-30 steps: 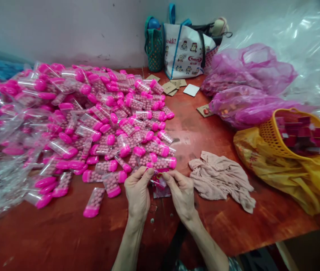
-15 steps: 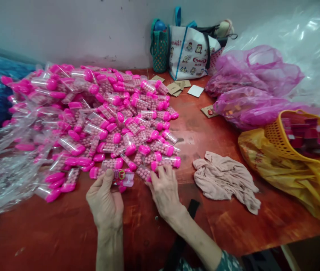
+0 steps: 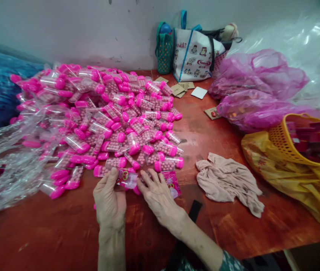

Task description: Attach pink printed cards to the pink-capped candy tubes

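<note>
A big heap of clear tubes with pink caps (image 3: 111, 120), full of pink candy balls, covers the left half of the red table (image 3: 64, 233). My left hand (image 3: 109, 201) pinches a small clear packet with a red label (image 3: 126, 177) at the heap's near edge. My right hand (image 3: 156, 195) lies beside it, fingers spread over a pink-capped tube at the heap's edge, next to a pink packet (image 3: 173, 184) flat on the table.
A crumpled beige cloth (image 3: 229, 182) lies right of my hands. Further right a yellow basket (image 3: 286, 145) of red boxes sits in a yellow bag, with pink plastic bags (image 3: 255, 90) behind. Tote bags (image 3: 193, 56) stand at the wall. Clear plastic (image 3: 4, 169) lies left.
A second ago both hands pinched one packet together. My left hand has carried it left to the heap's edge; my right hand let go and spread over the tubes.
</note>
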Demonstrator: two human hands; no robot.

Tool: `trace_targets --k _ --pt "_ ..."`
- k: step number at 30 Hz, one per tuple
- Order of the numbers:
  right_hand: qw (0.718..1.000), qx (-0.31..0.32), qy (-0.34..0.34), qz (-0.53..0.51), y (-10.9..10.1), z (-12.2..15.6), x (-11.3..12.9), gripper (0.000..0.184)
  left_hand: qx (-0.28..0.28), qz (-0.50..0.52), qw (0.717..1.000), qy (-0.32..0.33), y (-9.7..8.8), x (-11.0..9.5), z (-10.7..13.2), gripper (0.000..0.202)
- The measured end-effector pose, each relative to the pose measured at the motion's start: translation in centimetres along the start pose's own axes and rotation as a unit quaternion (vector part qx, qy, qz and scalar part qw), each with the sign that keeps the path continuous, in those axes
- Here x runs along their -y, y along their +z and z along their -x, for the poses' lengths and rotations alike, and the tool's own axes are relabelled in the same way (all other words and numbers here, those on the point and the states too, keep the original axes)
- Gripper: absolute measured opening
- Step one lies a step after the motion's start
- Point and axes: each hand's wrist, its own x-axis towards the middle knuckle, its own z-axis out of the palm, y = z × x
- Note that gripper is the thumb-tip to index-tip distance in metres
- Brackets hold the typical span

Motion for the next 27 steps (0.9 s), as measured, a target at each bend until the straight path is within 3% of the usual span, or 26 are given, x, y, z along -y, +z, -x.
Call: trace_targets --k 3,6,9,12,16,20,23,27 --pt "0.999 0.028 -0.019 -0.001 0.0 -0.5 -0.3 0.048 0.012 0.03 0.998 -0.049 0.2 -0.1 0.1 0.009" --pt "0.999 0.027 -0.014 0.034 0.0 -1.2 0.1 0.033 -0.007 0.051 0.994 -0.093 0.5 -0.2 0.1 0.007" --pt "0.999 0.007 0.008 0.037 0.4 -1.4 0.4 0.019 -0.022 0.051 0.994 -0.095 0.6 -0.4 0.1 0.011" --pt "0.996 -0.043 0.06 -0.048 0.3 -1.1 0.1 0.017 -0.028 0.031 0.996 -0.073 0.5 -0.5 0.0 0.009" --pt "0.959 -0.152 0.128 -0.201 -1.0 -0.3 -0.2 0.023 -0.02 -0.002 0.999 -0.038 0.3 -0.2 0.0 0.004" --pt "0.93 -0.244 0.118 -0.247 -2.2 0.1 0.0 0.024 -0.007 -0.002 1.0 0.004 0.4 0.5 0.2 0.007" --pt "0.924 -0.232 0.117 -0.281 -2.6 0.3 0.2 0.022 0.002 0.001 1.0 0.005 0.8 0.9 0.7 0.009" --pt "0.886 -0.175 0.19 -0.385 -2.8 0.3 0.4 0.018 0.013 -0.012 1.0 0.011 1.1 1.4 1.3 0.009"
